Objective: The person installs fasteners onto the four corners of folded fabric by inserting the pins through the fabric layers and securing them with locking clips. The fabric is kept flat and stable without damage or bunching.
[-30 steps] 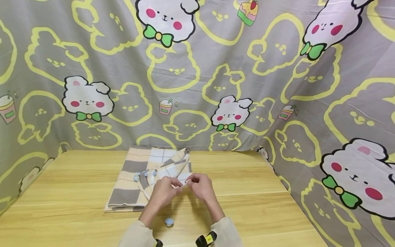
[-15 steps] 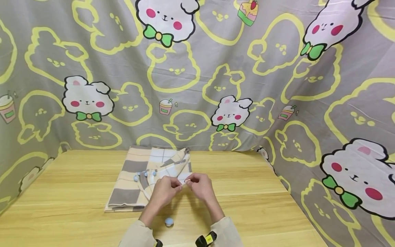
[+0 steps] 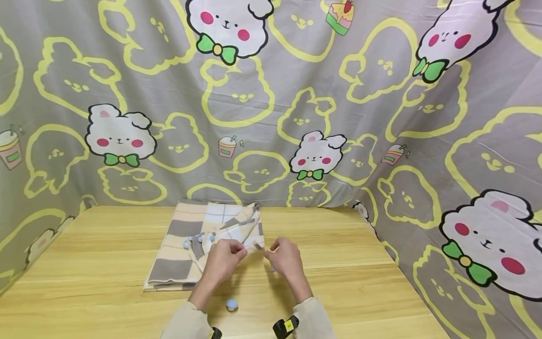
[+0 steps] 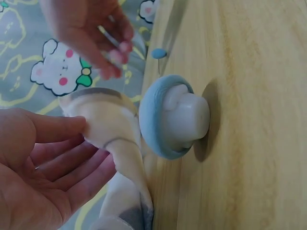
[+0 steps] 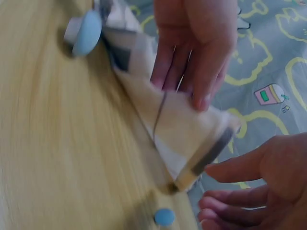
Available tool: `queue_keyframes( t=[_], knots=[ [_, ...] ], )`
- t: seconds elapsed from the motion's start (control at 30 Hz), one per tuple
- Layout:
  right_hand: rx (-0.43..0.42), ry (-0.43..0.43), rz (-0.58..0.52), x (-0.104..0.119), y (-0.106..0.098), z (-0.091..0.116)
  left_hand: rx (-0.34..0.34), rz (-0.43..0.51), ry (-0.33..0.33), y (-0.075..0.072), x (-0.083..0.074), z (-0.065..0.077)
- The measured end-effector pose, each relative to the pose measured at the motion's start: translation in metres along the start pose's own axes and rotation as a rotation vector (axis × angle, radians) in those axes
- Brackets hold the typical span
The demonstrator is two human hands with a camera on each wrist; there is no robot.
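In the lower middle of the head view, the left hand [image 3: 223, 260] pinches the raised corner of the checked cloth [image 3: 199, 247] between thumb and fingers; the right hand [image 3: 287, 258] is just to its right — fingers loosely apart, holding nothing; the cloth corner points toward it; a blue pin [image 3: 231, 304] stands on the bench [image 3: 360, 282] below.

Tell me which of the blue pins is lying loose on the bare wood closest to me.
The mushroom-shaped blue pin between the forearms, alone on the table near its front edge. The other blue pins sit farther back on the checked cloth.
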State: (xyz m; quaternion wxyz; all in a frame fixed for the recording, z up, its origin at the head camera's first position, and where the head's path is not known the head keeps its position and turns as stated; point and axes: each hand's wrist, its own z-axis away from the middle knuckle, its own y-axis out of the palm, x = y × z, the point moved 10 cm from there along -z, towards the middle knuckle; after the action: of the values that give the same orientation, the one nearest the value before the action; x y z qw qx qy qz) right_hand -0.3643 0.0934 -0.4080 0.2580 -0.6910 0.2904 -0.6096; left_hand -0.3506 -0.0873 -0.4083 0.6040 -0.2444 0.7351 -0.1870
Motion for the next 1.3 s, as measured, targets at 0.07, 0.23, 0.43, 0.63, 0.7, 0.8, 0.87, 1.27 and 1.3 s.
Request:
queue_keyframes(
  t=[0.07, 0.23, 0.43, 0.63, 0.7, 0.8, 0.87, 1.27, 1.3],
  knots=[
    [0.019, 0.015, 0.073, -0.004, 0.002, 0.001, -0.005, 0.005, 0.0, -0.001, 0.0, 0.0],
    [0.115, 0.079, 0.123, -0.015, 0.013, 0.004, -0.014, 0.018, 0.008, -0.004, 0.0, 0.0],
    [0.107, 0.083, 0.165, -0.02, 0.018, 0.004, -0.019, 0.017, 0.008, -0.005, 0.001, 0.0],
    [0.101, 0.048, 0.156, -0.019, 0.021, 0.005, -0.026, 0.011, 0.009, -0.004, 0.002, -0.001],
    [0.109, 0.038, 0.145, -0.019, 0.022, 0.006, -0.026, 0.012, 0.012, -0.004, 0.002, -0.001],
    [0.124, 0.028, 0.126, -0.019, 0.025, 0.007, -0.028, 0.012, 0.014, -0.004, 0.002, 0.0],
    [0.136, 0.031, 0.117, -0.019, 0.027, 0.007, -0.03, 0.009, 0.015, -0.004, 0.003, 0.0],
    [0.091, -0.007, 0.072, -0.011, 0.023, 0.003, -0.034, 0.01, 0.012, -0.004, 0.003, -0.001],
    [0.088, -0.019, 0.05, -0.008, 0.022, 0.003, -0.034, 0.009, 0.013, -0.004, 0.003, -0.001]
  ],
)
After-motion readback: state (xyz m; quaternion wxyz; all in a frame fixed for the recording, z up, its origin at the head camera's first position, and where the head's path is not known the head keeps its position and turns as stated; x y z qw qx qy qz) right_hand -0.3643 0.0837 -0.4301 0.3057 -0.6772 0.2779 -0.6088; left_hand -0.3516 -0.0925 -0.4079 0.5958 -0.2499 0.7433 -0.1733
